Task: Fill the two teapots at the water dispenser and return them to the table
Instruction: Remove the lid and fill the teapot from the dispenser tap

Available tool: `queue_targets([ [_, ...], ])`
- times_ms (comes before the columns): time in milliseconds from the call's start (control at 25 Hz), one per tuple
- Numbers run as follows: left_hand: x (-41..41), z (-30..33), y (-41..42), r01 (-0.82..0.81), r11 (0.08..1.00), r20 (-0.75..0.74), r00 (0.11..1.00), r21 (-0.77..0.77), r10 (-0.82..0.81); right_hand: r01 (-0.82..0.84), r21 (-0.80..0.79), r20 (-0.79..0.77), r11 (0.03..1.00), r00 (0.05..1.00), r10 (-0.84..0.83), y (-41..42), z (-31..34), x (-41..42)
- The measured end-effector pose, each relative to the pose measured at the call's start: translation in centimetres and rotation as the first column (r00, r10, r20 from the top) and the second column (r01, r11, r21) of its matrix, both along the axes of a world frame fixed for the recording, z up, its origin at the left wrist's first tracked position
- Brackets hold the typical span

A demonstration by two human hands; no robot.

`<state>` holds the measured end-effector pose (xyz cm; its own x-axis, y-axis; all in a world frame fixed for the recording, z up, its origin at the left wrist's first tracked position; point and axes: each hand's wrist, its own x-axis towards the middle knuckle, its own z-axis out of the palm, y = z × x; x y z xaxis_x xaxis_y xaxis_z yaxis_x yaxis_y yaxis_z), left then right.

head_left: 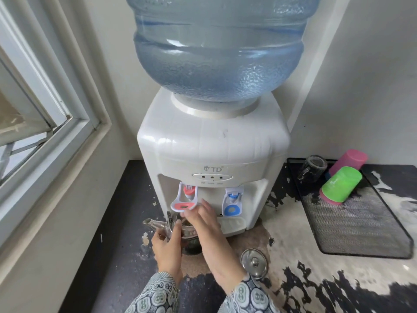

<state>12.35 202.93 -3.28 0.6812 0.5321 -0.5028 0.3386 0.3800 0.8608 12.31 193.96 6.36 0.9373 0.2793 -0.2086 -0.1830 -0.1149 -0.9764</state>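
Only one teapot (178, 231), one lid (254, 263) — two taps (232, 203)

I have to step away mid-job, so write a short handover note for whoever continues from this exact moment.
Left hand: holds the steel teapot under the red tap, spout pointing left.
Right hand: fingers at the red tap's raised lever; no water stream visible.
Lid: off, on the counter to the right.
Done: pot placed at the dispenser.
Left: fill, re-lid, carry back; second teapot not in view.
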Motion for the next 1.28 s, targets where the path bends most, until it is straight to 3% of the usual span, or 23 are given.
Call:
queue_targets([
  [80,0.1,-0.1,0.1,-0.003,1.0,0.005,1.0,-0.008,0.004,-0.041,-0.025,0.097,0.999,0.994,0.043,-0.4,0.4,-0.4],
  [240,0.0,-0.4,0.0,-0.023,1.0,0.008,1.0,-0.011,0.023,0.024,-0.386,0.234,0.922,0.969,0.072,-2.0,-3.4,-0.9],
  [360,0.1,-0.4,0.0,-0.026,1.0,0.011,1.0,-0.014,0.026,0.005,-0.492,0.346,0.871,0.919,0.191,-2.2,-6.3,-1.6],
  [520,0.2,-0.9,-0.1,-0.044,0.999,-0.004,0.999,0.0,0.044,0.051,-0.454,0.384,0.889,0.912,0.144,-2.5,-7.3,-1.1],
  [1080,0.3,-0.8,-1.2,-0.076,0.979,-0.095,0.991,0.189,0.095,-0.086,-0.31,0.245,0.947,0.955,0.166,-3.1,-7.3,-0.3],
  [1280,0.6,-1.3,-1.1,-0.021,0.999,-0.059,0.998,0.04,0.023,-0.094,-0.233,0.197,0.968,0.97,0.142,-3.0,-7.3,-0.1],
])
